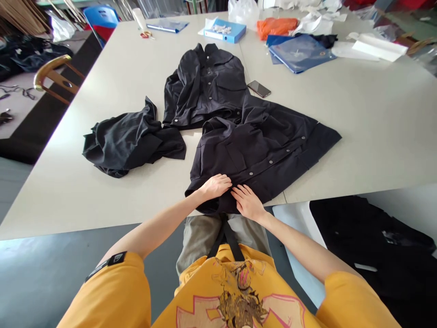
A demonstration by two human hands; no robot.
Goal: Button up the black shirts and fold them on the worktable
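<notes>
A black jacket (262,141) with metal snap buttons lies spread near the table's front edge, its hem towards me. My left hand (216,186) has its fingers closed on the jacket's hem; the thumb is hardly visible. Close beside it, my right hand (248,202) rests on the same cloth with fingers stretched out and slightly apart. Behind lies a second black jacket (210,86), buttoned, its collar pointing away and its lower edge meeting the first one. To the left is a crumpled black garment (133,141).
A phone (259,89) lies right of the rear jacket. Along the far side are blue folders (300,52), a blue box (225,32), an orange bag (276,28) and red-handled scissors (146,34). Black cloth (372,246) fills a white bin (297,237) below right.
</notes>
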